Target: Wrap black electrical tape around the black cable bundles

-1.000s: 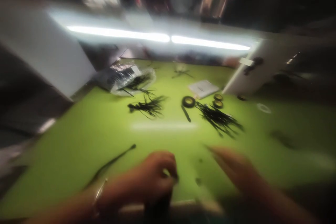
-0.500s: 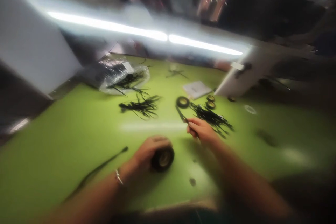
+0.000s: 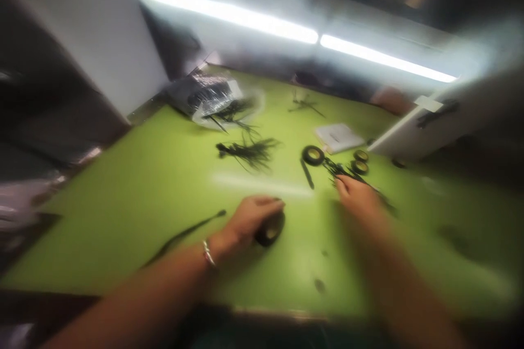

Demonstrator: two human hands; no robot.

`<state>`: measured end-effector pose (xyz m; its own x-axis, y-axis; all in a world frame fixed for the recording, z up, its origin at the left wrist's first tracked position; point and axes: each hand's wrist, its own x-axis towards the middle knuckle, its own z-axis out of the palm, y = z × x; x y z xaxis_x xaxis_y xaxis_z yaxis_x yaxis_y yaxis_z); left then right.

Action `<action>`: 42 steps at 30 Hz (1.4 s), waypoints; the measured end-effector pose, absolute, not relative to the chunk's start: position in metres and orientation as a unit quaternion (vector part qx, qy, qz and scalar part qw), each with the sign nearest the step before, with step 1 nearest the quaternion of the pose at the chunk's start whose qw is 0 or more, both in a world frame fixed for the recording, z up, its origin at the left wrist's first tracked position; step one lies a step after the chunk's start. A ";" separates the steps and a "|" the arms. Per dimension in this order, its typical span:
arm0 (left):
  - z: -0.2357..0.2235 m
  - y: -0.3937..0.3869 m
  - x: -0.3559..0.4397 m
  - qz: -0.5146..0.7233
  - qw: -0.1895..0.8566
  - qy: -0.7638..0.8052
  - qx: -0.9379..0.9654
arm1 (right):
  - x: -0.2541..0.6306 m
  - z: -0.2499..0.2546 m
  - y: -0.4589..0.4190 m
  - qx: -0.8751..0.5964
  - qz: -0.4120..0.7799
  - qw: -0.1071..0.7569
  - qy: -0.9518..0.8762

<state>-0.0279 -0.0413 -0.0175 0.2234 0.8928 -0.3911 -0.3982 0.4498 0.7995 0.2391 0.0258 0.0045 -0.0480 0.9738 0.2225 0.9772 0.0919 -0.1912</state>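
Note:
My left hand (image 3: 256,215) is closed around a thick roll of black tape (image 3: 271,229), held on edge low over the green table (image 3: 135,191). My right hand (image 3: 360,196) has its fingers pinched together at a bundle of thin black cables (image 3: 335,168); blur hides what lies between the fingertips. Just left of that hand, a short dark strip (image 3: 307,174) lies beside a flat roll of black tape (image 3: 313,155). Two smaller tape rolls (image 3: 360,166) sit behind the bundle. One black cable (image 3: 188,232) stretches out left of my left hand.
A second bunch of black cables (image 3: 248,152) lies mid-table. Behind it is a clear plastic bag (image 3: 215,95) with dark contents. A white pad (image 3: 339,137) lies near the right-hand panel (image 3: 403,131). Another panel (image 3: 118,54) stands at the left, and a bright tube light (image 3: 229,13) crosses the back.
My right hand has moved right, away from the dark strip at its fingertips and over to the cable bundle. The left hand keeps the tape roll. The whole view has shifted.

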 end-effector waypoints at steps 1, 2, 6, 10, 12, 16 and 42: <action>-0.016 -0.042 -0.028 0.441 0.727 0.441 0.287 | 0.247 0.001 0.029 -0.661 -0.039 0.156 -0.733; -0.016 -0.042 -0.028 0.440 0.723 0.443 0.294 | 0.250 -0.002 0.032 -0.641 -0.076 0.177 -0.743; -0.014 -0.042 -0.029 0.453 0.696 0.442 0.339 | 0.219 -0.006 0.031 -0.527 -0.073 0.284 -0.797; -0.014 -0.042 -0.030 0.443 0.689 0.420 0.391 | 0.146 0.004 0.033 -0.458 0.134 0.208 -0.854; -0.014 -0.044 -0.030 0.420 0.701 0.406 0.409 | 0.113 0.007 0.042 -0.459 0.139 0.158 -0.863; -0.014 -0.047 -0.027 0.405 0.737 0.358 0.405 | 0.063 0.002 0.066 -0.515 0.080 0.110 -0.846; -0.018 -0.048 -0.025 0.402 0.732 0.278 0.474 | 0.040 -0.017 0.088 -0.500 0.051 0.136 -0.854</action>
